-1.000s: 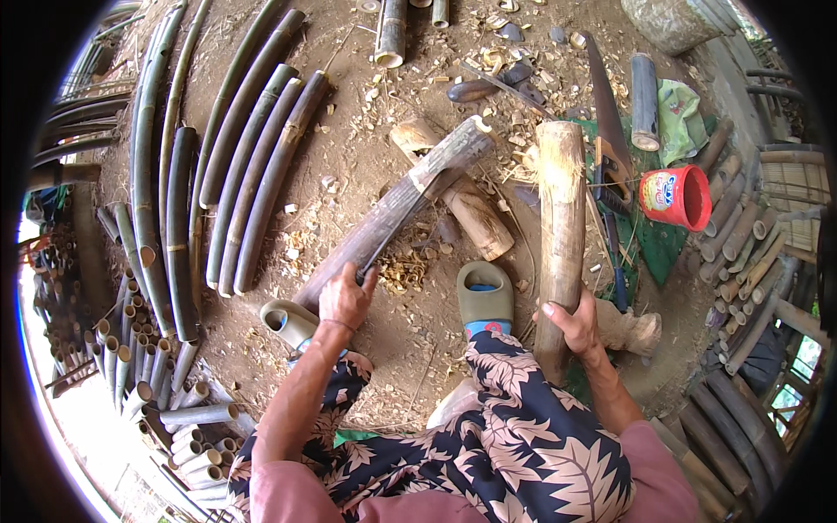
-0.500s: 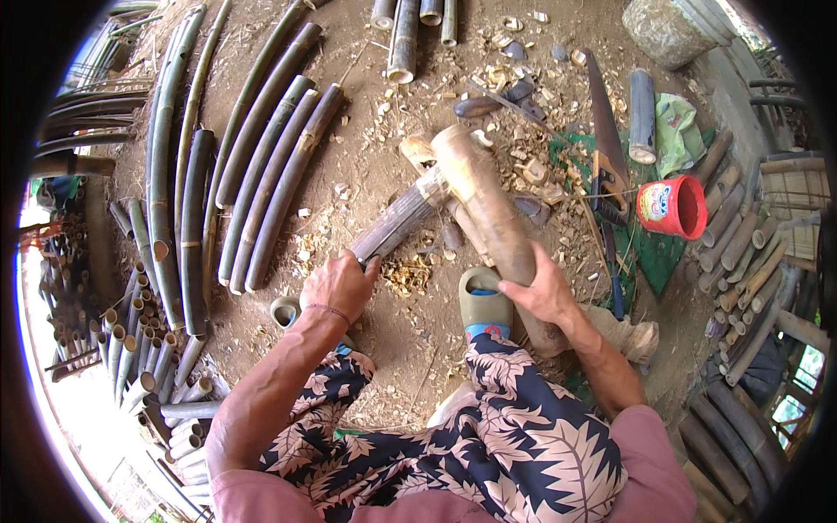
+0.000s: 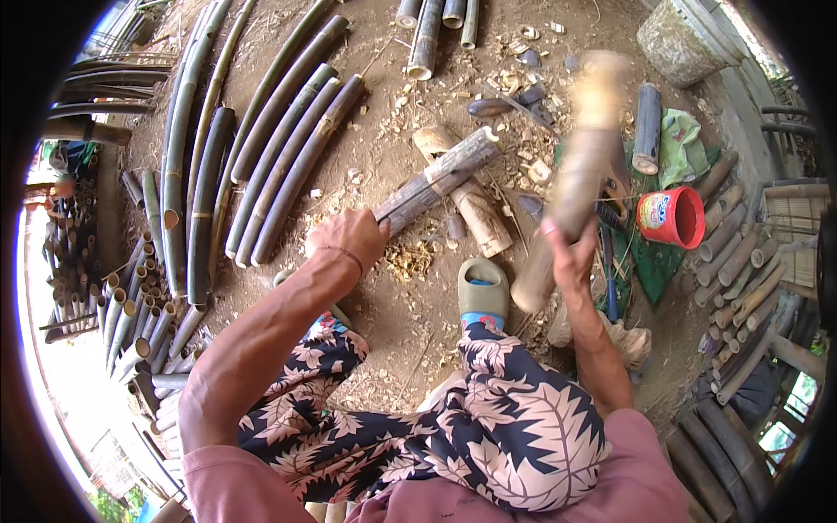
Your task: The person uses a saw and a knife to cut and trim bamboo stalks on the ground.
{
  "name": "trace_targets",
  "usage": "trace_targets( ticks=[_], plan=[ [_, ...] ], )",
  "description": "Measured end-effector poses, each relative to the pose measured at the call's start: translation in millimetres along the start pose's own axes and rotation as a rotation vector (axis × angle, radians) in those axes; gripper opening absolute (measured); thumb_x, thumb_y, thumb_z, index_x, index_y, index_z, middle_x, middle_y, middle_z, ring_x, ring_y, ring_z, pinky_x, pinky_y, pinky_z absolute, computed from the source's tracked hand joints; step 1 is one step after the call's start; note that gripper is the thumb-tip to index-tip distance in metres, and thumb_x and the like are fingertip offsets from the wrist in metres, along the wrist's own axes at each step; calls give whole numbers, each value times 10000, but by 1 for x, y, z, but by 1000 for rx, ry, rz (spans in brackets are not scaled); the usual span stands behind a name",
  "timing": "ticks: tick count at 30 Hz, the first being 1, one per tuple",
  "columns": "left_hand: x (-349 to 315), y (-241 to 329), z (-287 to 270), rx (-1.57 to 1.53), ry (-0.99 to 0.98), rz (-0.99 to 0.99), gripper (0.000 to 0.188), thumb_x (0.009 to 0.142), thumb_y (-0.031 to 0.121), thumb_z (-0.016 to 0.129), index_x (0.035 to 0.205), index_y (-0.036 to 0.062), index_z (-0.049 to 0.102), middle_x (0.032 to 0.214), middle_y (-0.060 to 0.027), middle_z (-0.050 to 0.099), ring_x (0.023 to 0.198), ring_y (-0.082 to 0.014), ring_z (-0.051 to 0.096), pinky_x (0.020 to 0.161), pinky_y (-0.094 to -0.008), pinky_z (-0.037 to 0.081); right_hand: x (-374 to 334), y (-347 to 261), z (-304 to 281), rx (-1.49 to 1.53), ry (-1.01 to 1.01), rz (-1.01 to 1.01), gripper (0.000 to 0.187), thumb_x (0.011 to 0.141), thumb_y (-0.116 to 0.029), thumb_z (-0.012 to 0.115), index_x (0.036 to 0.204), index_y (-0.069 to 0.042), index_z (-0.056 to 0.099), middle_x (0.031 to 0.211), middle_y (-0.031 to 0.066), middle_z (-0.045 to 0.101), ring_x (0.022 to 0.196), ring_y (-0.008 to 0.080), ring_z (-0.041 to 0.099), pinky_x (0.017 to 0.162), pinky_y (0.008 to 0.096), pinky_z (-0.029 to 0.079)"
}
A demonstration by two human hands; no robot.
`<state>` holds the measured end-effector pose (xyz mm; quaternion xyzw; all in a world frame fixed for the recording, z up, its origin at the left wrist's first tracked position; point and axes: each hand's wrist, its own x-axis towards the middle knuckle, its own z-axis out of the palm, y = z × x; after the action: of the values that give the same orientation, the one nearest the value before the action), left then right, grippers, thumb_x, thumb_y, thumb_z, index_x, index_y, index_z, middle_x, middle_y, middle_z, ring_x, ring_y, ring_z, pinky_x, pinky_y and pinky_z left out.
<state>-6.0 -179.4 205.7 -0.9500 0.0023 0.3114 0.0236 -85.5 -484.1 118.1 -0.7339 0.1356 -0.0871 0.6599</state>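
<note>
My left hand is closed around the near end of a short bamboo length, which slants away to the right. Along its top runs a thin dark strip; I cannot tell whether it is a blade or a slit. Lying across under this bamboo is a pale, stripped log piece on the ground. My right hand grips a thick wooden club, blurred by motion, raised upright to the right of the bamboo and apart from it.
Long bamboo poles lie at the left, with stacked bamboo beyond them. A handsaw, a red bucket and a green cloth sit at the right. Chips litter the dirt near my clogs.
The club has lifted off the bamboo's far end and swung up to the right with my right hand. My left hand still holds the bamboo, whose far end now shows.
</note>
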Motion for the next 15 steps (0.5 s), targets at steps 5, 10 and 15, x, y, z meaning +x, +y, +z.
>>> trace_targets(
  ticks=[5, 10, 15],
  plan=[
    [-8, -3, -15, 4, -24, -6, 562, 993, 466, 472, 877, -32, 706, 766, -199, 683, 609, -266, 650, 612, -416, 555, -34, 52, 46, -134, -263, -2, 548, 830, -237, 699, 1268, 13, 485, 1032, 160, 635, 878, 247, 665, 778, 379, 579],
    [-8, 11, -37, 67, -108, -47, 481, 993, 429, 469, 1009, 18, 718, 884, -206, 719, 802, -306, 722, 713, -438, 575, 3, 16, 19, -82, -296, 56, 715, 786, -231, 758, 1351, 42, 415, 1061, 172, 636, 915, 255, 678, 755, 357, 579],
    [-11, 33, -57, 99, -121, -57, 396, 976, 329, 475, 973, 31, 735, 915, -191, 722, 820, -272, 722, 706, -418, 575, -4, 42, 52, 224, -86, 153, 698, 800, -192, 727, 1353, 29, 363, 1060, 134, 627, 882, 234, 669, 694, 380, 593]
  ],
)
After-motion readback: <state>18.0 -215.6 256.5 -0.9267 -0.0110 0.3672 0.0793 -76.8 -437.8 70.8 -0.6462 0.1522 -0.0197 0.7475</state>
